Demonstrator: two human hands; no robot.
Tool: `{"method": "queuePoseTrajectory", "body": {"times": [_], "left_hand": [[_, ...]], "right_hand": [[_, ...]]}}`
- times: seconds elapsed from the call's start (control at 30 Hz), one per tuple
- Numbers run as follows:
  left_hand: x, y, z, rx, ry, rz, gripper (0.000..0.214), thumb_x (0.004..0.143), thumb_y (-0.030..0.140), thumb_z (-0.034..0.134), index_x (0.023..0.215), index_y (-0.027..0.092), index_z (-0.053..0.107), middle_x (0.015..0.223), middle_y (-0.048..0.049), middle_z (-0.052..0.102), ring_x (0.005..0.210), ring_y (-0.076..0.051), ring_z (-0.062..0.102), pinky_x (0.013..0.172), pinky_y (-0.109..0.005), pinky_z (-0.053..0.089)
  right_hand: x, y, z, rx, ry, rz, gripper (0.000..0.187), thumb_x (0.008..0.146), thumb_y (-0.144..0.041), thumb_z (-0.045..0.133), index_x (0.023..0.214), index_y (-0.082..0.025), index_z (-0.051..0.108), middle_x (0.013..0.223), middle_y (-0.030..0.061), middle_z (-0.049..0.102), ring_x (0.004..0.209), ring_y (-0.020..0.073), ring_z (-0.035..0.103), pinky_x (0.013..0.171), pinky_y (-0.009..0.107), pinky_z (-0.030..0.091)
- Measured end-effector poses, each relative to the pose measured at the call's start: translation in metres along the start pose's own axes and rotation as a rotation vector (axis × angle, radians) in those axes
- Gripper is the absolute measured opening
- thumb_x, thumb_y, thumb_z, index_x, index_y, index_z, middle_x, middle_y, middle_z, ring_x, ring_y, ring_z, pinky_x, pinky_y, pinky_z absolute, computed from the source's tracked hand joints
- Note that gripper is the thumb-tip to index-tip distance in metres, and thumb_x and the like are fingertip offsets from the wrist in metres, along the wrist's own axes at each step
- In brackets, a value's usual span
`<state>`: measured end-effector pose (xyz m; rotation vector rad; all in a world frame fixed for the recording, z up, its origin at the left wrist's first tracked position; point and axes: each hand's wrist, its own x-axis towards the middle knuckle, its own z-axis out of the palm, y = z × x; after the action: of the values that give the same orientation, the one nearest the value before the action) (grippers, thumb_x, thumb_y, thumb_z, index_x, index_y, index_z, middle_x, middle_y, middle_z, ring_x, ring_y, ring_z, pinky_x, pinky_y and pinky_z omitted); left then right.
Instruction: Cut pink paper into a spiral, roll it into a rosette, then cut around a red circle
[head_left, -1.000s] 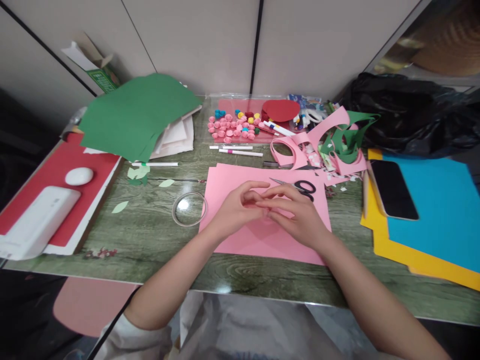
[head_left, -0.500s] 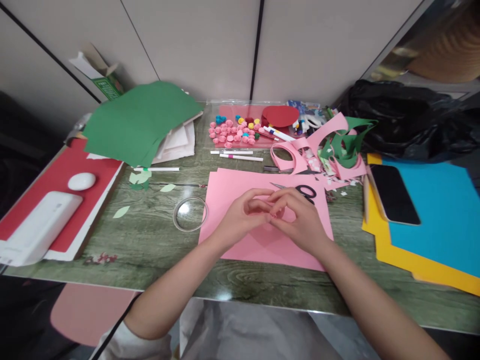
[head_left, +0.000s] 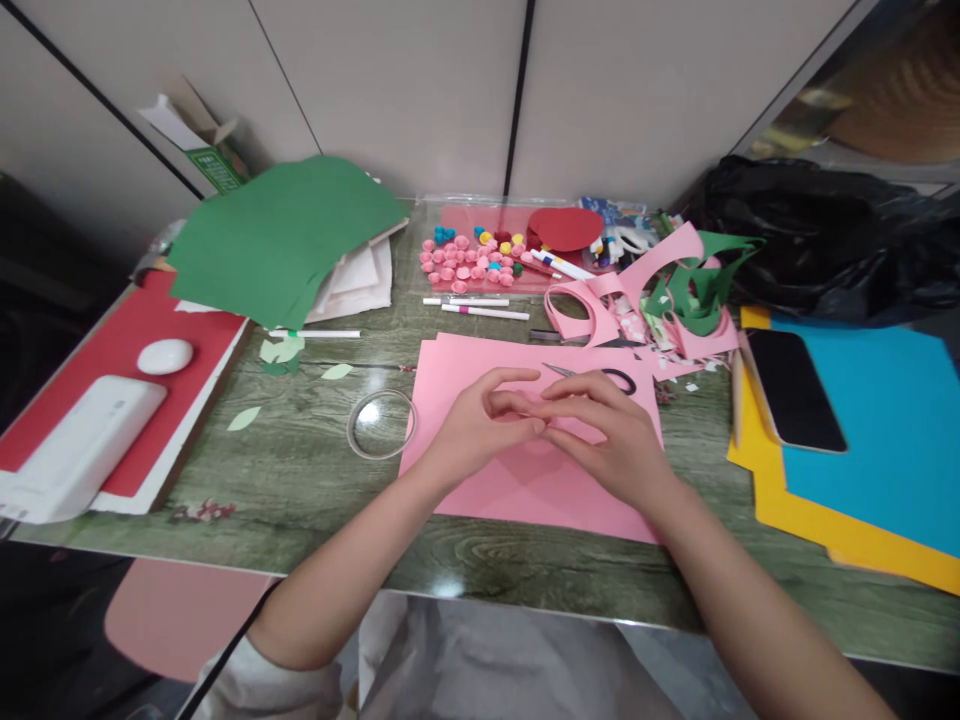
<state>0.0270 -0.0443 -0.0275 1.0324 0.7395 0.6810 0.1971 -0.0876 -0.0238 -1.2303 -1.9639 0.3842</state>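
Pink paper (head_left: 499,492) lies near the table's (head_left: 292,470) front edge beneath left hand (head_left: 478,422) and right hand (head_left: 619,440), both half-curled, fingertips together, any grip indiscernible to me, seemingly at fine shaping whose next move calls for light pinching.

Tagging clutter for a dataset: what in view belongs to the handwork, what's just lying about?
Likely in use:
- pink paper, below left hand and right hand
- scissors, on it
- small pink pieces

Probably just lying about:
- phone
- black bag
- white oval object
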Motion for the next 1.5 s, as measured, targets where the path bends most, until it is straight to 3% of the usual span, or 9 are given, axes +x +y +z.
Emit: {"method": "queuePoseTrajectory", "body": {"times": [0.13, 0.23, 0.53, 0.83, 1.13, 1.37, 1.5], "left_hand": [[0.0, 0.002, -0.003, 0.037, -0.039, -0.019, 0.044, 0.07, 0.015, 0.068, 0.112, 0.02, 0.054, 0.076, 0.0004, 0.064, 0.075, -0.013, 0.062, 0.076, -0.029, 0.048], [0.0, 0.002, -0.003, 0.056, -0.045, -0.017, 0.045, 0.071, 0.016, 0.068, 0.114, 0.02, 0.053, 0.078, -0.0005, 0.065, 0.076, -0.013, 0.062, 0.077, -0.031, 0.048], [-0.002, 0.002, 0.002, -0.019, -0.098, 0.011, 0.046, 0.07, 0.021, 0.071, 0.113, 0.021, 0.055, 0.082, -0.0026, 0.066, 0.08, -0.016, 0.064, 0.082, -0.035, 0.048], [-0.001, -0.002, 0.006, -0.069, -0.074, 0.0, 0.042, 0.067, 0.018, 0.073, 0.106, 0.02, 0.058, 0.079, -0.0015, 0.065, 0.085, -0.018, 0.062, 0.079, -0.033, 0.047], [0.0, 0.0, 0.003, -0.146, -0.02, -0.009, 0.041, 0.066, 0.017, 0.073, 0.105, 0.018, 0.059, 0.073, 0.0006, 0.065, 0.074, -0.013, 0.061, 0.072, -0.027, 0.046], [0.0, 0.003, 0.001, -0.102, -0.043, -0.004, 0.04, 0.066, 0.014, 0.071, 0.105, 0.019, 0.06, 0.071, 0.0028, 0.058, 0.07, -0.01, 0.056, 0.068, -0.023, 0.045], [0.0, 0.003, 0.004, -0.08, -0.017, 0.009, 0.039, 0.068, 0.015, 0.07, 0.105, 0.019, 0.058, 0.075, 0.0005, 0.063, 0.075, -0.013, 0.059, 0.072, -0.027, 0.047]], "right_hand": [[-0.001, 0.005, 0.0, 0.016, -0.098, -0.053, 0.028, 0.086, -0.017, 0.055, 0.11, -0.031, 0.06, 0.104, 0.0052, 0.06, 0.1, 0.02, 0.054, 0.085, 0.04, 0.046], [-0.002, 0.006, 0.002, 0.005, -0.097, -0.061, 0.029, 0.086, -0.015, 0.055, 0.111, -0.03, 0.059, 0.104, 0.0053, 0.06, 0.1, 0.0199, 0.054, 0.086, 0.04, 0.045], [0.001, -0.002, 0.002, 0.017, 0.057, 0.057, 0.008, 0.079, -0.018, 0.064, 0.083, -0.024, 0.061, 0.093, 0.0044, 0.061, 0.092, 0.0214, 0.056, 0.081, 0.039, 0.046], [0.001, -0.003, 0.007, 0.06, 0.039, 0.081, 0.016, 0.078, -0.018, 0.063, 0.071, -0.023, 0.05, 0.085, 0.0021, 0.06, 0.086, 0.0207, 0.057, 0.076, 0.04, 0.046], [0.001, -0.004, 0.003, 0.101, 0.022, 0.089, 0.01, 0.079, -0.019, 0.064, 0.085, -0.025, 0.059, 0.089, 0.0026, 0.06, 0.09, 0.0195, 0.057, 0.082, 0.039, 0.047], [-0.001, -0.001, 0.003, 0.076, -0.086, 0.026, 0.023, 0.085, -0.017, 0.056, 0.103, -0.03, 0.063, 0.103, 0.0042, 0.06, 0.099, 0.0205, 0.056, 0.084, 0.041, 0.048], [-0.002, 0.001, 0.005, 0.057, -0.005, 0.044, 0.023, 0.083, -0.016, 0.058, 0.099, -0.03, 0.065, 0.099, 0.0042, 0.06, 0.098, 0.0213, 0.055, 0.083, 0.041, 0.048]]}}
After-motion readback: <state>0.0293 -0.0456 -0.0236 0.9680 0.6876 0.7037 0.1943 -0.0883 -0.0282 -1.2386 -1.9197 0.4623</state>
